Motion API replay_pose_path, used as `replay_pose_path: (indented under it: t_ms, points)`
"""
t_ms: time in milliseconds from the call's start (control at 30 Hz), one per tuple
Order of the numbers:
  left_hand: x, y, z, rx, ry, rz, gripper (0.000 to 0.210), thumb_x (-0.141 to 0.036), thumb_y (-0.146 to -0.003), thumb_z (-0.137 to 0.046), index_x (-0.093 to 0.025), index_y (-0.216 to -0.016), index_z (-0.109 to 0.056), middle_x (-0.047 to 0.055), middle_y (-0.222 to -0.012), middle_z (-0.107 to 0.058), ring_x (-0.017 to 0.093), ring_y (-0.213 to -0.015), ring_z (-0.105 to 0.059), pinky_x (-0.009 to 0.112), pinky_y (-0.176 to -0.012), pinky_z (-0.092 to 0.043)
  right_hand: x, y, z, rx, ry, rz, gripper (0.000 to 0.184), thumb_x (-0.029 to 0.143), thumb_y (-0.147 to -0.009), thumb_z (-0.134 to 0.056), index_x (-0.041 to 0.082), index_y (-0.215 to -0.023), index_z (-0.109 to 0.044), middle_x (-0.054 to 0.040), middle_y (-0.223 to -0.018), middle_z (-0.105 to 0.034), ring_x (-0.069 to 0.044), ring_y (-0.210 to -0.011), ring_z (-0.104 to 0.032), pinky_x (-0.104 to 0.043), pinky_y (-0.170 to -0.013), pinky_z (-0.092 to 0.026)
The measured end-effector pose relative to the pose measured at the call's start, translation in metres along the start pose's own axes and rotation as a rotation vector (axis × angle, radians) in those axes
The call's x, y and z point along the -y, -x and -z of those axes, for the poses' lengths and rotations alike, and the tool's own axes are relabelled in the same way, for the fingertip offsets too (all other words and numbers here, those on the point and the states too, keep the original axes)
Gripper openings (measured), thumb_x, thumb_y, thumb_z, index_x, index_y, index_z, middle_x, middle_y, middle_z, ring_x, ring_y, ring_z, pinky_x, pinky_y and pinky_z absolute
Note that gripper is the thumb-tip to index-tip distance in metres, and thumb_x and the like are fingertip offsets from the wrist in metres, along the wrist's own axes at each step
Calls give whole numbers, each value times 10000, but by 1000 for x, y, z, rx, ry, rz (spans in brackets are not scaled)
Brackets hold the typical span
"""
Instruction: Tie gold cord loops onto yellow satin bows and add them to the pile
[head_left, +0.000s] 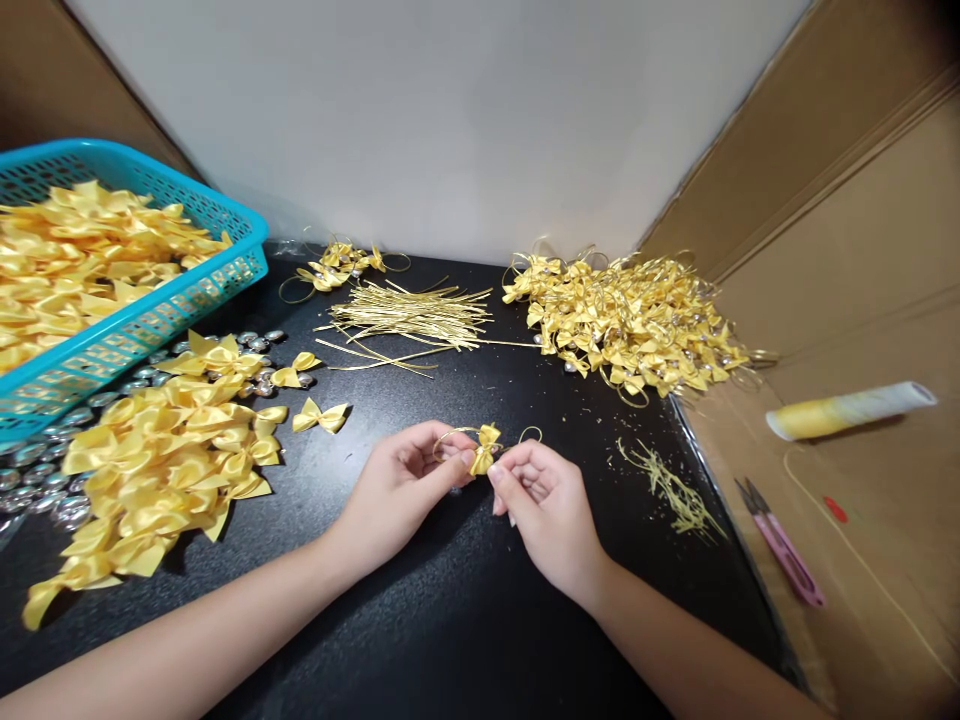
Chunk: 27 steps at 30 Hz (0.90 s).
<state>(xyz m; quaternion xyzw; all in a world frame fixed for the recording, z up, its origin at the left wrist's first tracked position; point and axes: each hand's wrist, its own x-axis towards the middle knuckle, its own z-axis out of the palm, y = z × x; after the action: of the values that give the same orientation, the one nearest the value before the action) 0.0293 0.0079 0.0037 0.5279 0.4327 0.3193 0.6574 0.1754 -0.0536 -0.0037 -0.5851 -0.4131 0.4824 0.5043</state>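
Between my two hands is a small yellow satin bow (486,450), held just above the black table. My left hand (409,480) pinches the bow's left side between thumb and fingers. A loop of gold cord (452,433) curves over the left fingertips. With thumb and forefinger closed, my right hand (544,505) grips at the bow's right edge, where a second, smaller cord loop (531,433) stands up. What exactly lies between the right fingertips is too small to make out; it seems to be the cord. A single loose bow (320,416) lies left of my hands.
A blue basket (259,228) of bows stands at left, beside loose bows (180,440) and silvery beads (52,470). Cut gold cords (412,315) lie at the back, near corded bows (630,320). Cord scraps (679,490), pink thread snips (784,550) and a tube (851,410) are at right.
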Motion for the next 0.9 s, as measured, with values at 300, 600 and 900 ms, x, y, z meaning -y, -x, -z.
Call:
replay_pose_path:
  t_ms: [300,600,900]
  points:
    - [5,-1,1,21,7,-42,129,-265,-755,-715,-157,-778,-649,-16,-681,-634,91,-607,-577,189,-593,-483,-2,0,0,18,-25,-2,186,334,-815,-613,187,-720,-548,42,-521,-551,-86,-462,-505,-217,-471,-404]
    - [6,6,3,-45,-419,-383,50,-202,-776,-721,-166,-798,-694,12,-781,-720,115,-659,-649,193,-622,-512,-3,0,-1,10,-49,-8,170,307,-812,-615,182,-723,-543,45,-522,-548,-80,-464,-495,-212,-477,-393]
    - [4,3,5,-88,-693,-679,75,-124,-831,-617,-136,-776,-666,19,-705,-702,104,-607,-638,180,-586,-485,-3,0,0,7,-43,-4,157,288,-810,-607,176,-721,-542,46,-519,-546,-75,-461,-494,-203,-478,-384]
